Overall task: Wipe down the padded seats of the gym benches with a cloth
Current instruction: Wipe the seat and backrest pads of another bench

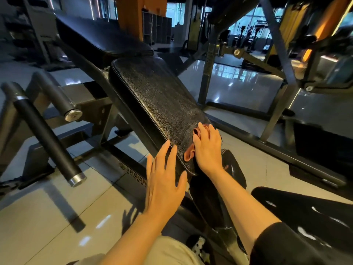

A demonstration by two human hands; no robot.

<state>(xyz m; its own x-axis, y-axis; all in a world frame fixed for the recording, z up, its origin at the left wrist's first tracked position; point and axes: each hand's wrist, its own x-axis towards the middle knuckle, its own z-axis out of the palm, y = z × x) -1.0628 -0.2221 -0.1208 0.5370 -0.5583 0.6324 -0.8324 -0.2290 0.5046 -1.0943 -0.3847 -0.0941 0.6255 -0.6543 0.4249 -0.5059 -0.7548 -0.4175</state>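
At far left, two round black foam rollers (47, 138) with metal end caps slant over glossy pale floor tiles (47, 217). The left hand (164, 184), fingers straight and spread, hovers beside the near end of a long, pebbled black leather pad (152, 100). The right hand (207, 148) presses a crumpled reddish cloth (189, 155) flat onto that pad's near end.

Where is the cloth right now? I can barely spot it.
In the head view, the cloth lies under the right hand, pressed on the near end of the padded seat, right of the open left hand.
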